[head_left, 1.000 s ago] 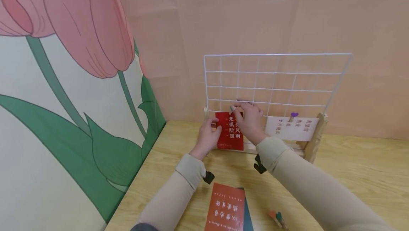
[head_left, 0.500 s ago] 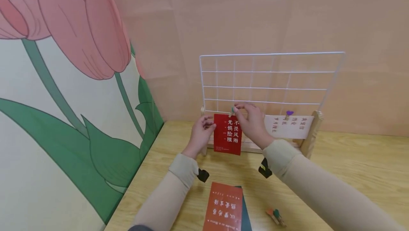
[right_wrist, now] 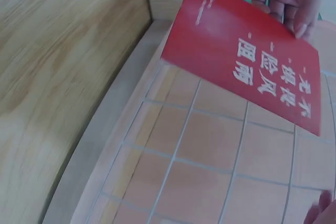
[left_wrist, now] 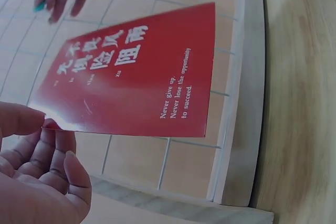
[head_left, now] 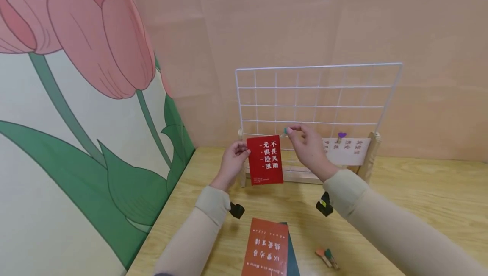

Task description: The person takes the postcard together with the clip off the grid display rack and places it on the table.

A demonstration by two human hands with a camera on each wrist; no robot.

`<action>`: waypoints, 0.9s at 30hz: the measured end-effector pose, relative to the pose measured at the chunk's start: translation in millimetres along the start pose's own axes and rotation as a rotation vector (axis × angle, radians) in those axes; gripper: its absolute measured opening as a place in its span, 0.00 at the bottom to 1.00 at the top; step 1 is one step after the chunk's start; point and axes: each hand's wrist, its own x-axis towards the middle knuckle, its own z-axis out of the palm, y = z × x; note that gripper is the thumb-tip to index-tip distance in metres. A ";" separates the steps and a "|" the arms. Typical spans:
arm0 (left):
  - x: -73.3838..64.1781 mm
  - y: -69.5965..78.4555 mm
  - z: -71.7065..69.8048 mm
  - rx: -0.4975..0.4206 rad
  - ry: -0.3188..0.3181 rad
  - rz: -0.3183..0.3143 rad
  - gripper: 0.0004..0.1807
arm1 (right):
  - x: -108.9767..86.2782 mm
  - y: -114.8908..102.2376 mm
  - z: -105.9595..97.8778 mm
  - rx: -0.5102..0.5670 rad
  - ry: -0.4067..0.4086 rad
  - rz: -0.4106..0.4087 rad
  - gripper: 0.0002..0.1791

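Note:
My left hand [head_left: 231,162] pinches a red card [head_left: 264,161] with white lettering by its left edge, thumb on the front in the left wrist view. The card stands in front of the lower left of a white wire grid [head_left: 297,87]. Just right of the card's top corner, my right hand [head_left: 311,153] holds a small clothespin [head_left: 285,131] with a teal top between thumb and fingers. The clothespin is apart from the card, and most of it is hidden by the fingers. A white card [head_left: 347,152] hangs at the grid's lower right under a purple heart clothespin [head_left: 342,135].
Wooden posts [head_left: 370,157] hold up the grid on the wooden table [head_left: 427,195]. Nearer to me lie an orange-red card [head_left: 265,246] over a dark green card [head_left: 292,257], and two loose clothespins [head_left: 327,258]. A tulip-painted wall [head_left: 76,161] borders the left side.
The red card has shifted left with my left hand. My right hand has drawn the teal clothespin off the card's top edge and moved right.

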 end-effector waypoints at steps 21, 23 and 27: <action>-25.6 2.0 -14.3 -0.058 -0.201 -0.063 0.05 | -58.2 32.7 -37.0 -0.074 -0.178 0.058 0.19; -28.0 2.4 -17.3 -0.049 -0.232 -0.069 0.04 | -63.5 34.4 -39.2 -0.077 -0.188 0.062 0.19; -34.5 0.5 -23.3 -0.027 -0.280 -0.082 0.00 | -72.8 38.4 -42.7 -0.080 -0.211 0.055 0.19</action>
